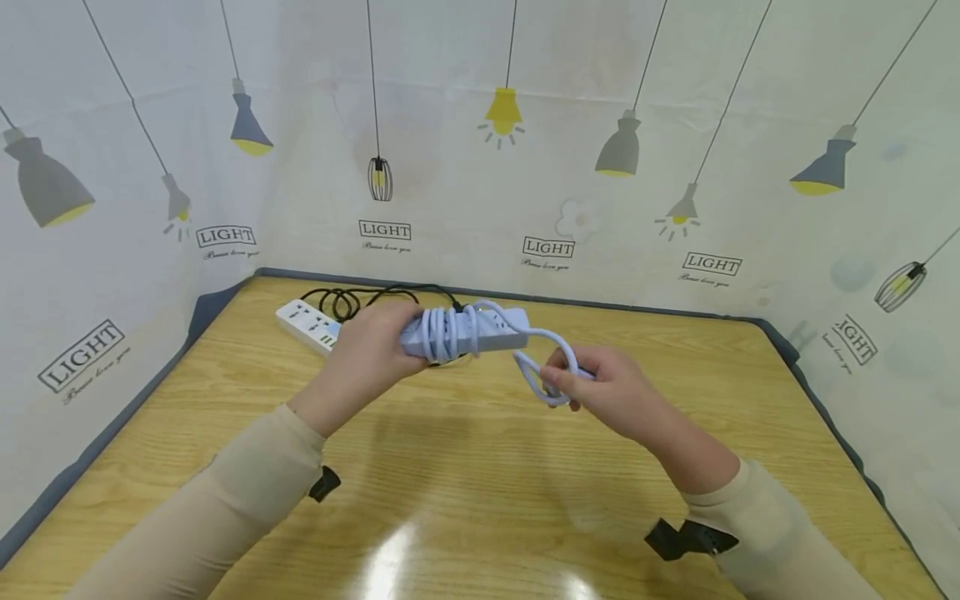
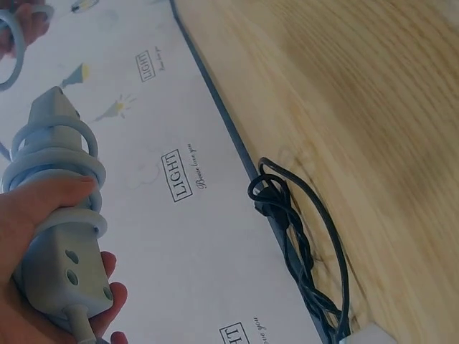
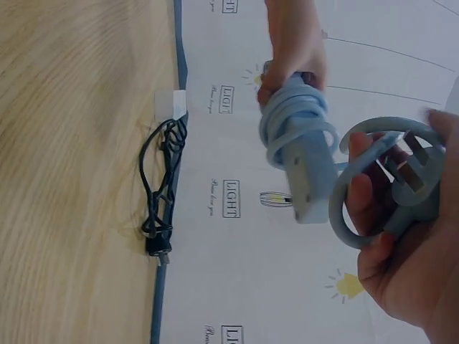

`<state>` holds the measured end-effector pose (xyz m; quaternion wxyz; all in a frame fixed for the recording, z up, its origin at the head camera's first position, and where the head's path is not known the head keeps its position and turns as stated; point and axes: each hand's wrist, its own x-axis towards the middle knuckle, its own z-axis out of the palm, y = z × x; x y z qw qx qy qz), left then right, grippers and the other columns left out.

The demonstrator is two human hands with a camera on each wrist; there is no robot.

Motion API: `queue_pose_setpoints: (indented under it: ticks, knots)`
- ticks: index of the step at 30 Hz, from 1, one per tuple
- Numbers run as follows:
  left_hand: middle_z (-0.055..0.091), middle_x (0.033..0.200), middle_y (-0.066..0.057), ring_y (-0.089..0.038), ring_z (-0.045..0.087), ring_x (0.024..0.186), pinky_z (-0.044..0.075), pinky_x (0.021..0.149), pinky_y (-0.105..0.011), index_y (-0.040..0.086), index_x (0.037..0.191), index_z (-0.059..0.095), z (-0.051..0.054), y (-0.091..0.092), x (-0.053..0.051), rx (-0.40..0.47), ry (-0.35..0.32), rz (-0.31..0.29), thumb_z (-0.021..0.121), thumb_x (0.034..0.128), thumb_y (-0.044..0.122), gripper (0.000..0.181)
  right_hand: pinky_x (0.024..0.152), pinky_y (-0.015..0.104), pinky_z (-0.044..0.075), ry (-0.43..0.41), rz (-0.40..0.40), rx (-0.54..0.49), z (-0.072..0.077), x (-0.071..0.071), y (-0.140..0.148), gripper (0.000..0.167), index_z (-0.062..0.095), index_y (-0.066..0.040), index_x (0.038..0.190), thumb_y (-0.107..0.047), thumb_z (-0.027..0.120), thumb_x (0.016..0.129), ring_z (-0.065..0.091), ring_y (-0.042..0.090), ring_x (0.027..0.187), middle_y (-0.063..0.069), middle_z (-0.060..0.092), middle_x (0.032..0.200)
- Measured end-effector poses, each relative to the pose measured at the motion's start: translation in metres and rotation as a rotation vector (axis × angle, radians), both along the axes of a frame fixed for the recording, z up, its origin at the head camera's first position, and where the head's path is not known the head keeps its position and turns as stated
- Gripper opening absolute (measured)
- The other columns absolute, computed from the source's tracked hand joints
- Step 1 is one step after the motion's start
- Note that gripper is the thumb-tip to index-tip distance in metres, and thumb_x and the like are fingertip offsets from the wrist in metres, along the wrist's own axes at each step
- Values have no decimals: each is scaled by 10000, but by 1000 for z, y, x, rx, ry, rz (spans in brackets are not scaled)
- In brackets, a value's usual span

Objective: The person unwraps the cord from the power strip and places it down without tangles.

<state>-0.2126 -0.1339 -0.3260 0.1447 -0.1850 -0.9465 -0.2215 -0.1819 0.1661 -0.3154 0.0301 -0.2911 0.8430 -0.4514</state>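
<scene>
A light-blue power strip point(image 1: 495, 337) is held above the table in my left hand point(image 1: 367, 343), which grips one end of it. Several turns of its thick blue cord point(image 1: 442, 335) wrap around the body; in the left wrist view my thumb lies over the turns. The loose end of the cord runs over to my right hand point(image 1: 611, 387), whose fingers hold a bent loop of it. In the right wrist view the plug point(image 3: 416, 175), with its metal prongs showing, lies in that hand beside the cord.
Behind my left hand, a white power strip point(image 1: 300, 321) lies near the table's back edge. Its black cord point(image 3: 147, 186) is bundled beside it, plug at the end. The wooden table point(image 1: 480, 467) meets a lamp-printed cloth backdrop point(image 1: 450, 200) at the back and sides.
</scene>
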Motion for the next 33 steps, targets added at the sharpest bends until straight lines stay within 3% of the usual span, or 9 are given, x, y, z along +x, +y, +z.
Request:
queue_pose_setpoints:
  ticks: [3,8,12,18,24,33]
  knots:
    - [664,1020,-70,-238,600,910,513,800,-423,72,1102,658,-4,0,-1,-8,-14,-25,854,689,144,463,577,312,464,69,-96,25,5,3,0,223,696,-65,844,-207,595,982,531,168,638,1,648,736]
    - [670,993,-51,-221,602,881,513,788,-410,99,1122,674,-10,0,1,-4,-48,-87,854,684,138,475,544,298,383,175,-203,-51,9,0,2,272,654,-45,771,-154,552,999,399,160,562,22,568,653]
    - [671,1015,-20,-203,597,893,514,789,-397,123,1149,674,-11,-1,6,2,-94,-123,862,693,157,495,497,291,354,274,-297,-41,6,-8,4,313,667,-43,743,-175,540,998,377,148,514,2,569,610]
    - [668,1063,39,-153,602,945,509,839,-382,157,1204,664,-11,1,14,53,-126,-215,876,683,181,563,472,308,335,271,-403,15,0,-20,7,363,683,-67,732,-262,531,998,387,160,491,-6,589,607]
    - [666,1061,46,-143,593,958,491,864,-376,147,1190,665,-7,5,23,94,-81,-296,880,671,177,563,470,326,324,283,-404,158,-11,-36,7,420,653,-92,722,-332,472,1015,390,179,486,-3,510,567]
    - [656,1079,17,-166,599,973,499,864,-398,139,1174,657,3,3,28,175,-132,-251,871,696,158,524,505,341,364,377,-351,372,-22,-43,5,395,577,-154,643,-301,507,1003,473,199,660,34,551,729]
